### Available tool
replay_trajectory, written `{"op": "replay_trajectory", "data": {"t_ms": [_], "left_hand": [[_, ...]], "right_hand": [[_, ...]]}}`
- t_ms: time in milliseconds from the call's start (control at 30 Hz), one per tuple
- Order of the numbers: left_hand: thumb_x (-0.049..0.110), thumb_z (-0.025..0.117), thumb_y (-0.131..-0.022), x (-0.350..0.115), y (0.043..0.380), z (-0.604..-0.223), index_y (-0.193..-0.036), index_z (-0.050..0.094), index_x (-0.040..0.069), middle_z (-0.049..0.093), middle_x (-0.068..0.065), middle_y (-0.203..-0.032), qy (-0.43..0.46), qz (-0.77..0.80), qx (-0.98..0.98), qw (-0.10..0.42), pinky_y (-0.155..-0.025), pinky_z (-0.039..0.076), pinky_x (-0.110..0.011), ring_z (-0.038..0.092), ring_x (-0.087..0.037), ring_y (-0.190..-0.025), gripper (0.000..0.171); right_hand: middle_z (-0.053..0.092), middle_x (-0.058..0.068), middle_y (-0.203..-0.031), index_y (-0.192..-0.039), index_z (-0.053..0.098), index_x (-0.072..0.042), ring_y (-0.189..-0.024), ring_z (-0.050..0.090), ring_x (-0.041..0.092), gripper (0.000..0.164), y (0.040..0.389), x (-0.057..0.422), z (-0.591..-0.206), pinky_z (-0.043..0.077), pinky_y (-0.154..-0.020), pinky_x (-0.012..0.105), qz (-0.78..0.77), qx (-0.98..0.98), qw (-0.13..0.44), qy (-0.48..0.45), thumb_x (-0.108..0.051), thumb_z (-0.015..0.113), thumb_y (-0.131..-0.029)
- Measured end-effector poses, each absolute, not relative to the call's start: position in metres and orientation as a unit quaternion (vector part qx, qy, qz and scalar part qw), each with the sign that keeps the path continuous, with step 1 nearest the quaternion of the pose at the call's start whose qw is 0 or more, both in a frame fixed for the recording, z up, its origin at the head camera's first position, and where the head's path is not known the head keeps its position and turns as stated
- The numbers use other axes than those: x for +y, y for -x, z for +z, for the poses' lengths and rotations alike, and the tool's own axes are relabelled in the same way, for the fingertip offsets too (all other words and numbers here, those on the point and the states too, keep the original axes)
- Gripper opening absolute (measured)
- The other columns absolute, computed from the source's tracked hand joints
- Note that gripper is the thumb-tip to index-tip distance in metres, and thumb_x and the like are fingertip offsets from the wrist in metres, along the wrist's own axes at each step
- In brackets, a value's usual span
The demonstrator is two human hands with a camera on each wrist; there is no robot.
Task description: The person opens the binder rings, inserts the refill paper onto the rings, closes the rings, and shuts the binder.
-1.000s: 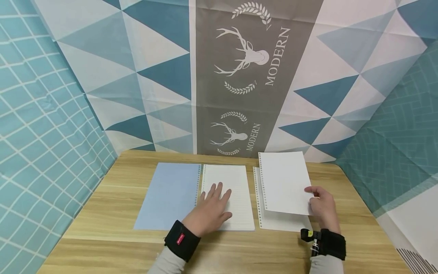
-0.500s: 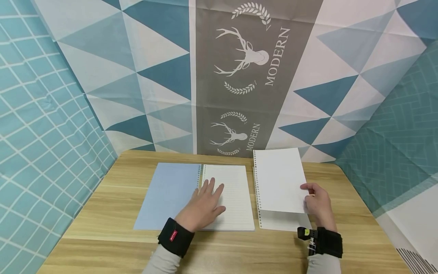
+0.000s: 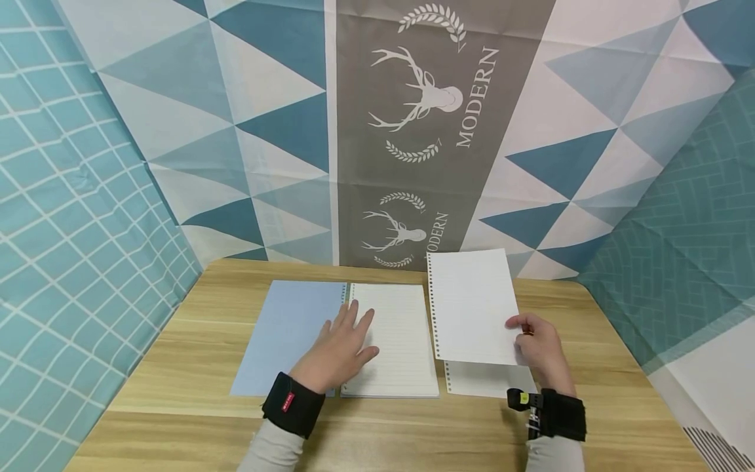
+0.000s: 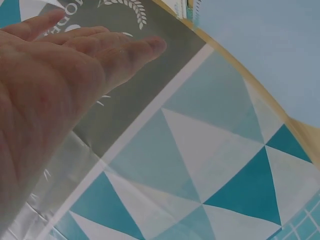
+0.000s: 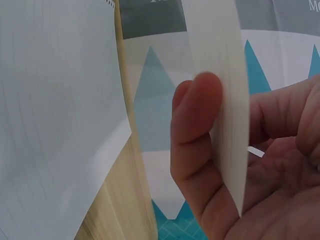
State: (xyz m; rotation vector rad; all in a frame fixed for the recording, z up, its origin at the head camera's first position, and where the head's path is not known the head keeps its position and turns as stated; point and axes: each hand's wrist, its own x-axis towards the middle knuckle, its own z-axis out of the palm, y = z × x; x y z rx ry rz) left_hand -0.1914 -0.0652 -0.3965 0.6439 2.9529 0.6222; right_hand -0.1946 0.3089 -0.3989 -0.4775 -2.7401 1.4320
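Note:
My right hand (image 3: 541,344) pinches the right edge of a loose-leaf sheet (image 3: 474,308), white with punched holes down its left side. It is raised and tilted over a second loose-leaf sheet (image 3: 488,380) lying on the table. In the right wrist view the held loose-leaf sheet (image 5: 215,30) passes between thumb and fingers. My left hand (image 3: 336,351), fingers spread, is over the seam between a stack of lined paper (image 3: 407,347) and a light blue punched sheet (image 3: 289,334). The left wrist view shows that hand's fingers stretched out, with the blue sheet (image 4: 265,45) off to one side.
Everything lies on a wooden table (image 3: 171,367) that ends at a patterned cloth backdrop (image 3: 283,164). Teal cloth with white grid lines (image 3: 77,229) hangs at the left, and a darker teal cloth (image 3: 678,236) at the right.
My right hand has carried the held loose-leaf sheet left and slightly away from me, toward the lined stack. My left hand has drawn back to the left, uncovering more of the stack.

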Motion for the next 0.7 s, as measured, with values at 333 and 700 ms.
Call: {"op": "replay_trajectory", "data": {"t_ms": [333,700], "left_hand": [[0.036,0.059,-0.103,-0.077,0.195,-0.393,-0.158,0.035,0.006,0.021,-0.030,-0.165,-0.194,0.218,0.956,0.030,-0.117,0.025,-0.072,0.018,-0.048,-0.155,0.067],[0.034,0.060,-0.102,-0.087,0.199,-0.391,-0.158,0.032,0.003,0.019,-0.032,-0.165,-0.177,0.235,0.955,0.032,-0.115,0.024,-0.074,0.017,-0.051,-0.154,0.070]], "right_hand": [[0.044,0.023,-0.121,-0.124,0.060,0.006,-0.114,0.037,0.037,0.040,0.196,0.301,-0.398,0.034,-0.087,0.045,0.474,-0.868,-0.008,0.147,0.011,0.041,-0.089],[0.049,0.023,-0.124,-0.122,0.064,0.005,-0.111,0.041,0.036,0.039,0.196,0.293,-0.395,0.037,-0.083,0.040,0.473,-0.872,-0.009,0.127,0.009,0.044,-0.089]]}}
